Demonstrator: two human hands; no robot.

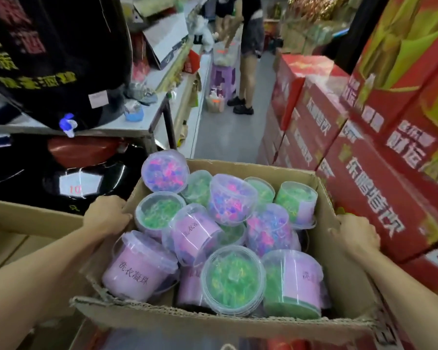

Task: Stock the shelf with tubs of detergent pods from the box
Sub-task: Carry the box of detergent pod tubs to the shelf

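The open cardboard box (228, 324) sat in front of me, packed with clear lidded tubs (233, 276) of green or pink-and-purple pods, many with lilac labels. They lay jumbled, some upright, others tipped sideways, one (165, 171) perched at the far-left corner.

Showing only two arms and two hands of the person, coming in from the lower corners of the view. Showing the left forearm (36, 263) bare along all its visible length, down to the wrist. Showing the right forearm (405, 281) bare in the same way. Ending in a bare left hand (106, 215) and a bare right hand (357, 236), with knuckles and backs facing the camera. Hiding any sleeve or other clothing beyond the frame edge.
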